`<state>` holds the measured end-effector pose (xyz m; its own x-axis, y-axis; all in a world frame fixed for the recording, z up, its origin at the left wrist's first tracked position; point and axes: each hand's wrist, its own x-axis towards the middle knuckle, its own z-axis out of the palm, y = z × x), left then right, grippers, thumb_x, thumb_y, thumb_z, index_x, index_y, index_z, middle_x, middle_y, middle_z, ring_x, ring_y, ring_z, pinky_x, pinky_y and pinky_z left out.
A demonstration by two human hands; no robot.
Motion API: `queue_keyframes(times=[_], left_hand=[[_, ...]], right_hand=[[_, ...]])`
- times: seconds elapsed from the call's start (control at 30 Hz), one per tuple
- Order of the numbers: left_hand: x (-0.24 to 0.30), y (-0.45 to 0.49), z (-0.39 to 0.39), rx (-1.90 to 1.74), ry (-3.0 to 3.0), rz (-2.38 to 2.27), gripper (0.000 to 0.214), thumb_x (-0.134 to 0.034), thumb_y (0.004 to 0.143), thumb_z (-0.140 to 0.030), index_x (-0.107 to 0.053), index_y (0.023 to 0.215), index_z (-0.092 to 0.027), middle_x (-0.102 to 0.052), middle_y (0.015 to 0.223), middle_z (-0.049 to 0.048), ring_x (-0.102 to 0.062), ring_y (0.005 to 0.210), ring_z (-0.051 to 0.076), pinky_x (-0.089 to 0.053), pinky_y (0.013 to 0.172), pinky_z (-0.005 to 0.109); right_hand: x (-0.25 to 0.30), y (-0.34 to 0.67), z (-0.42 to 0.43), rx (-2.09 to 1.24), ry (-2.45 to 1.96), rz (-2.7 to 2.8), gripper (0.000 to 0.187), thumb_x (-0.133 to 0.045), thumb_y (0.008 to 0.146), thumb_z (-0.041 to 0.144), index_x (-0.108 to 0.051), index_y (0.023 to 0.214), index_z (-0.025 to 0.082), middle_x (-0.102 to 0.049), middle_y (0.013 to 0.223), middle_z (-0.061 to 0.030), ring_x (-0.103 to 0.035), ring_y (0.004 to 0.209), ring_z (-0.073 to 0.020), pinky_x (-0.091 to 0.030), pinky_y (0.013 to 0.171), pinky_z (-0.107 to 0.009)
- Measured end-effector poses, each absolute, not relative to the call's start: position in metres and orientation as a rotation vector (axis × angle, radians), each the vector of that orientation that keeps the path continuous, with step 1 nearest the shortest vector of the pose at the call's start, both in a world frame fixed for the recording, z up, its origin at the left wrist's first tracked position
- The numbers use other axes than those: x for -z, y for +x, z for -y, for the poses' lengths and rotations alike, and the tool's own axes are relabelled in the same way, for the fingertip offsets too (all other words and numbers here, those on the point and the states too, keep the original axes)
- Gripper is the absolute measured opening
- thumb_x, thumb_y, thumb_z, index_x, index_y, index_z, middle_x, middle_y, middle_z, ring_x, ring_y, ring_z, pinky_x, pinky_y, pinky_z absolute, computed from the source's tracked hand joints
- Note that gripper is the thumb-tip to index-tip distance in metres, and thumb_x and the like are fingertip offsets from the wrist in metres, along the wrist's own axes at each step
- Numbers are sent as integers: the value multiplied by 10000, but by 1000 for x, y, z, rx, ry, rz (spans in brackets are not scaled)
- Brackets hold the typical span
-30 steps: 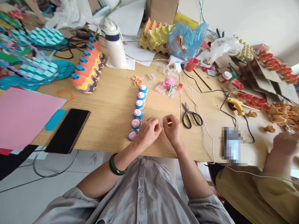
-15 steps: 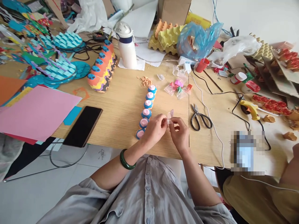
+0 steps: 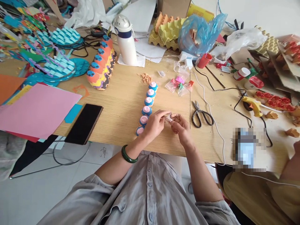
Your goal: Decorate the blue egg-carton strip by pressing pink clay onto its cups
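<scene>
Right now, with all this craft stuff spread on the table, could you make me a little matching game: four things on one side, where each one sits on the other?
Things:
1. scissors
2. phone
3. white bottle
4. small clear packet

Places:
a. upright at the far side, beside the yellow egg trays
b. pinched between the left hand and the right hand
c. flat on the wood, just right of the hands
d. at the near table edge, by the pink paper

Pairs: 1-c, 2-d, 3-a, 4-b
</scene>
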<state>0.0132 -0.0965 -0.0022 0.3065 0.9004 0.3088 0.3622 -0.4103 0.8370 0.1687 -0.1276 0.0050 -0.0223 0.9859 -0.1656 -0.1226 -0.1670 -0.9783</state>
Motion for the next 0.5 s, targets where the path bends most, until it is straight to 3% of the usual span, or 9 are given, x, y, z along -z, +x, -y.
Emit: queue_keyframes(times=[0.13,0.27,0.37,0.5], left_hand=[[2,15,99,-1055,1924,-1201,381,-475,860,13,-646,1138,-184,-722,1150,115,-686,1051,221,-561,906,362],[2,18,101,-1086,1849,-1251,280,-508,884,-49,-612,1100,-194,-726,1011,97,-693,969,216,-549,882,354],[-1,18,102,-1135,1621,-1182,270,-545,885,-111,-581,1138,-196,-717,963,73,-694,929,189,-545,844,314],[-6,16,99,-987,1258,-960,299,-576,819,-137,-560,1112,-190,-709,880,26,-683,874,159,-527,822,285]], right_hand=[[-2,169,128,-1131,-1365,1250,291,-724,778,333,-587,1014,233,-593,698,55,-398,528,-91,-296,492,-234],[-2,162,127,-837,-1553,1350,122,-663,858,334,-663,909,224,-622,705,36,-394,514,-93,-320,508,-255],[-5,158,126,-843,-1573,1326,141,-633,880,352,-678,870,218,-579,649,45,-394,501,-93,-325,493,-254],[-4,159,122,-1061,-1481,1146,206,-635,820,346,-688,973,218,-581,653,49,-471,522,-103,-410,492,-235]])
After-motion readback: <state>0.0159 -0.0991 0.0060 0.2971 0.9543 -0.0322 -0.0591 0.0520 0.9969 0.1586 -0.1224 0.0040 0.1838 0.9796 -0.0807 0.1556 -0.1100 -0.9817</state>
